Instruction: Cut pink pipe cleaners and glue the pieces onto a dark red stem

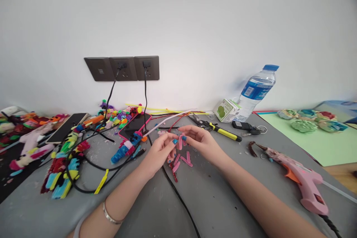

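Between my hands is a small bent pink pipe cleaner (180, 142). My right hand (198, 142) pinches it from the right with thumb and finger. My left hand (162, 148), closed too, meets it from the left, its fingertips partly hiding what they grip. Just below, several short pink pipe cleaner pieces (187, 160) lie loose on the grey table (212, 200). A red glittery pipe cleaner (174, 177) pokes out beneath my left fingers. Behind my hands, long white (158, 123) and red strands stretch toward the wall.
Left are colourful pipe cleaner figures (65, 171), two phones (67, 128) and looped black cables (83, 190). Pliers (223, 131), a small box (226, 111), a tilted water bottle (255, 91) and keys (247, 128) sit behind right. A pink glue gun (302, 178) lies at right.
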Motion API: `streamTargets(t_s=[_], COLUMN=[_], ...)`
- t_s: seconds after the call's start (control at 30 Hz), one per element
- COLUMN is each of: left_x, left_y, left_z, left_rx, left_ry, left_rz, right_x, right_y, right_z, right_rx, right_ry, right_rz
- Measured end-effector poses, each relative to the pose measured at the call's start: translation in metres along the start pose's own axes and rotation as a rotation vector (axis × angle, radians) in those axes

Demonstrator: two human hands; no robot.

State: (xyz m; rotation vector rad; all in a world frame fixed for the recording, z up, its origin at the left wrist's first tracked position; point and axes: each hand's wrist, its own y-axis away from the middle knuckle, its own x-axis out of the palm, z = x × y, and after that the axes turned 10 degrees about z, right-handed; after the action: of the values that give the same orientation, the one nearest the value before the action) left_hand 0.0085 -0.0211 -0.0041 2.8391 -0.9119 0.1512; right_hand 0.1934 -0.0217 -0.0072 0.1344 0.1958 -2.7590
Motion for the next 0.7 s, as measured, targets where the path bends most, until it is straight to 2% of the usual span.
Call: streamTargets(t_s=[0.1,0.23,0.33,0.43,0.6,0.7], left_x=[0.004,0.007,0.007,0.007,0.008,0.007], left_y=[0.002,0.003,0.003,0.003,0.003,0.003], left_z=[-0.002,-0.005,-0.007,-0.008,-0.008,-0.006], left_rx=[-0.011,-0.004,-0.015,-0.023,-0.014,-0.006], left_ry=[-0.055,-0.059,-0.016,0.018,0.007,-0.011], left_rz=[0.072,0.08,0.052,0.018,0.012,0.021], right_x=[0.005,0.007,0.001,-0.009,-0.013,-0.006], right_y=[0.002,0.002,-0.001,-0.002,-0.001,0.0], right_z=[0.002,0.002,-0.003,-0.011,-0.014,-0.01], right_rx=[-0.026,-0.059,-0.086,-0.054,0.052,0.02], right_ry=[-0.024,-0.003,0.064,0.17,0.444,0.495], right_rz=[0.033,0.048,-0.102,-0.238,-0.145,-0.161])
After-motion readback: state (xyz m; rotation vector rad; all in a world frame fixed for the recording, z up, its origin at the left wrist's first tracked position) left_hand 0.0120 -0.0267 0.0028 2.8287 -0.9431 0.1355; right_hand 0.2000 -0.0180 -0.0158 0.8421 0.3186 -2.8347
